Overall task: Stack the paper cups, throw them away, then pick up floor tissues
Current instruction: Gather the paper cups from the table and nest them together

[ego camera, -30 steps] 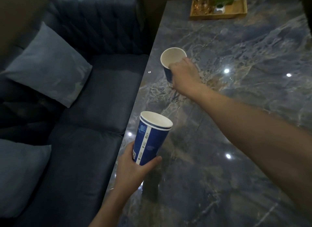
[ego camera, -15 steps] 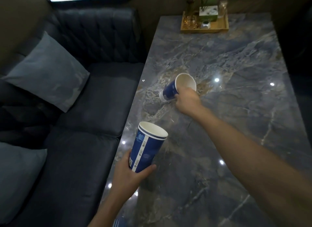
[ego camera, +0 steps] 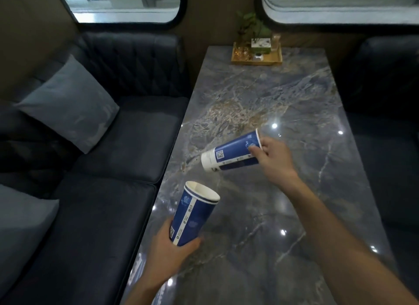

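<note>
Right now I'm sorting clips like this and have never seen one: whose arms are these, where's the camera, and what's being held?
No machine here: a person wears a camera on their head, looking down at their own arms. The left hand holds an upright blue paper cup stack, two rims showing. The right hand holds another blue cup tipped sideways, bottom end toward the stack, above a marble table. At the table's far end sits a wooden tray. A dark sofa runs alongside.

Sofa [ego camera: 108, 168] left — tray [ego camera: 256, 60] far on table [ego camera: 283, 214]
</note>
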Demonstrator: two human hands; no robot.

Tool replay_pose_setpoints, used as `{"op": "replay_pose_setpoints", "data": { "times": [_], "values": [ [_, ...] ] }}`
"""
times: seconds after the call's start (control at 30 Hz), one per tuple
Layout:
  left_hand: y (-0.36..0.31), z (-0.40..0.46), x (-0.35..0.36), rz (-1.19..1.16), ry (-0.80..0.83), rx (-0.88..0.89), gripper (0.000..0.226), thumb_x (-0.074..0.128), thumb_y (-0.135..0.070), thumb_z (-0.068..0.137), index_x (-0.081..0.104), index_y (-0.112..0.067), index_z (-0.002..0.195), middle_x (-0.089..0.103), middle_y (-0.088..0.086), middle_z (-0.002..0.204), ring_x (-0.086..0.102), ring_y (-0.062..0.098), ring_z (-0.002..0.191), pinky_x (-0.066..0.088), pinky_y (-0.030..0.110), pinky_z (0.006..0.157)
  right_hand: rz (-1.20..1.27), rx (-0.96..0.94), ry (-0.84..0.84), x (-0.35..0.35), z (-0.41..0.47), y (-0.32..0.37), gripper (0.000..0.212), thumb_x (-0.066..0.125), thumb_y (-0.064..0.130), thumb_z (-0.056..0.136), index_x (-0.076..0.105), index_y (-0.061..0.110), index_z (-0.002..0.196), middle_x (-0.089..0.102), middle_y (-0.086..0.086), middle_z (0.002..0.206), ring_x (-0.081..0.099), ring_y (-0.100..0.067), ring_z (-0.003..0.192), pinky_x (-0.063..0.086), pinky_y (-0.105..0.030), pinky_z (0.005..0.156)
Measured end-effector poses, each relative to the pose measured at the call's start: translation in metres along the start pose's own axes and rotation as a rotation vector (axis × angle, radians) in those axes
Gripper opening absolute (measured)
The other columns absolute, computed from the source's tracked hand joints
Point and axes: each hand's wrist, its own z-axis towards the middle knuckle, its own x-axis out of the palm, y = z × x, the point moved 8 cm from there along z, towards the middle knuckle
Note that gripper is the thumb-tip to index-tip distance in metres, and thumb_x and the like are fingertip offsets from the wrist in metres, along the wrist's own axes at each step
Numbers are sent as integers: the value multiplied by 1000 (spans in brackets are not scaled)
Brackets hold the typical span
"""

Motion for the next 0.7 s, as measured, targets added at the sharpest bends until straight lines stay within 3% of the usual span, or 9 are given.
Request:
{"op": "replay_pose_setpoints", "data": {
  "times": [0.1,0.2,0.33,0.53,0.7],
  "values": [
    [11,-20,-5,-34,2,10,49,87,-43,50,64,-39,92,77,-12,82,73,6,66,56,24,53,92,57,-53,-20,-42,6,20,64,30,90,65,17,74,61,12,54,54,2,49,38,-15,50],
    [13,-41,-10,-49,31,34,58,89,-51,48,64,-34,97,77,-18,86,74,2,70,54,19,55,173,43,-124,-36,-83,23,19,65,25,90,63,21,71,63,13,51,54,5,45,38,-8,47],
    [17,-67,-20,-61,80,71,62,91,-49,50,61,-41,103,74,-28,94,73,-3,76,54,16,58,209,97,-163,-42,-128,39,21,64,24,91,63,16,72,66,7,59,55,4,46,40,-7,46],
    [43,-112,-46,-70,115,111,63,90,-48,50,60,-44,105,74,-26,96,73,-2,77,54,13,56,145,77,-181,-26,-190,64,24,64,25,92,65,6,77,63,5,56,52,5,41,36,-6,43],
    [56,-141,-67,-105,155,139,68,97,-48,50,58,-53,106,75,-24,98,75,1,78,55,11,57,141,83,-191,-13,-232,81,27,64,31,90,62,14,70,65,9,50,53,2,43,39,-9,43]
  ]
}}
